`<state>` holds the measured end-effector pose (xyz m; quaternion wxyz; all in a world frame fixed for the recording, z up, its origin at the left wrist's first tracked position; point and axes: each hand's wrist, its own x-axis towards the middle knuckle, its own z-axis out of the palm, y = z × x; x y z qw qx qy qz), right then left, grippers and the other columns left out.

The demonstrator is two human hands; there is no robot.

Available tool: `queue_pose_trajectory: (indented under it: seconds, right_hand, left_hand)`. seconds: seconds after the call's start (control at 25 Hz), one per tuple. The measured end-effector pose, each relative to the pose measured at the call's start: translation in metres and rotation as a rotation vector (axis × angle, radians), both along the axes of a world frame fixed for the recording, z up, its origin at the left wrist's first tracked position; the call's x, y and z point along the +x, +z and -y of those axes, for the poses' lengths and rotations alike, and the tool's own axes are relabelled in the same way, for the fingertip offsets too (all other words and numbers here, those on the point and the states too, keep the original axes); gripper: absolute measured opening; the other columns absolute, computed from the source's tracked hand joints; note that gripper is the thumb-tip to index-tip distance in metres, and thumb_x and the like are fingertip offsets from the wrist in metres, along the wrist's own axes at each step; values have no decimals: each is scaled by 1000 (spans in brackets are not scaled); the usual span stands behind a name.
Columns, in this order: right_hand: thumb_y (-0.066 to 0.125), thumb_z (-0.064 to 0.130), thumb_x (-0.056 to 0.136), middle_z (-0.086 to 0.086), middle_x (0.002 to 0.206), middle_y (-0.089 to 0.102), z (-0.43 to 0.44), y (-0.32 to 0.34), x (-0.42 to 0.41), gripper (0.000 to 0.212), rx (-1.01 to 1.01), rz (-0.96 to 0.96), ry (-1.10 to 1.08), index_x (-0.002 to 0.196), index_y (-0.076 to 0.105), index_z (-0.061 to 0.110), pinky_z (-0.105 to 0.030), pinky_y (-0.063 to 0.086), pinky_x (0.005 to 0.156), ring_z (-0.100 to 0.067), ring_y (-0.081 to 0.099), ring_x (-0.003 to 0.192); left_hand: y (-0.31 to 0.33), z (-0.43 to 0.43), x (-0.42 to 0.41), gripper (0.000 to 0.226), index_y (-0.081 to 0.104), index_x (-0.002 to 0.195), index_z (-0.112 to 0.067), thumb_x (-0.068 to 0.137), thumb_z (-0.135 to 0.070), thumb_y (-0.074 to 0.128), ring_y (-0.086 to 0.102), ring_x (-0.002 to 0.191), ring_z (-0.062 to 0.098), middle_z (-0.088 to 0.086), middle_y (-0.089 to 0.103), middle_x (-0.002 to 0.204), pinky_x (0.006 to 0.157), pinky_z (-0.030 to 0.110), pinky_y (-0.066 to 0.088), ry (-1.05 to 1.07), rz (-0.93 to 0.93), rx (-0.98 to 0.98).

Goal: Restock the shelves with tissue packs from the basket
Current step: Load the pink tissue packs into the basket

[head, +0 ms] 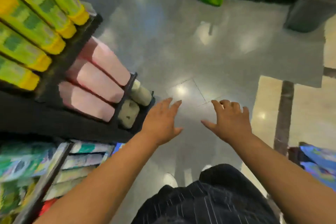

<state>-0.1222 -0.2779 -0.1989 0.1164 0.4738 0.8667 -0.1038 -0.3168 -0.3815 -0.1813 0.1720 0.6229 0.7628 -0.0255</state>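
Two hands hang empty over the grey floor [209, 60] in the head view, fingers spread and palms down: the left hand [161, 121] just off the end of the shelves [76, 42], the right hand [230, 121] beside it, the two apart with bare floor between them. Neither touches anything. The shelves run along the left edge, their dark frame carrying yellow-green packs [36, 29] on top, pink packs [94, 82] on the tier below with long axes pointing out toward the aisle, and mixed packs [80, 162] lower down by the left forearm. No basket can be made out for certain; a blue printed thing [320, 165] at the right edge, behind the right forearm, may be it or its load, but blur leaves that open. If so, the stock lies to the right and back of the hands, nearer the right one, while the shelves sit nearer the left; the next reach would likely mean turning right.
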Motion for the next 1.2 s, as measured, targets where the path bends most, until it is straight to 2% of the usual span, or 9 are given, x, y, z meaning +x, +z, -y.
queue_pose_trajectory:
  seconds: [0.16,0.36,0.52,0.92,1.2]
  right_hand:
    - [33,76,86,0,154,31,-102,-3,39,80,-18,-7,-224,150,22,30,-58,25,109,-29,29,140]
    - [34,75,86,0,153,32,-246,4,107,80,-14,-32,-337,150,22,29,-54,29,111,-29,28,140]
    - [32,76,86,-2,155,29,-356,23,150,81,-4,31,-431,151,20,29,-54,23,112,-29,25,143]
    - [36,74,86,-2,154,31,-637,13,177,78,-17,15,-701,149,24,29,-53,26,111,-30,30,139]
    - [35,71,89,-5,156,27,-818,22,210,77,-35,-43,-822,150,20,27,-50,26,112,-30,29,141]
  left_hand:
    - [-5,-143,22,85,10,153,-26,88,-56,56,13,146,27,8,11,160,119,40,16,-155,19,-6]
    - [-7,-309,81,83,12,153,-26,88,-57,53,16,145,26,7,15,160,119,38,14,-266,45,25]
    - [4,-434,121,82,12,153,-26,89,-58,52,18,145,27,8,17,159,117,38,14,-335,89,49]
    - [-8,-774,160,80,13,152,-27,90,-56,52,19,145,27,7,14,160,117,38,18,-571,123,40]
    - [0,-977,186,79,14,152,-28,89,-57,52,22,144,27,6,17,159,116,37,19,-657,109,37]
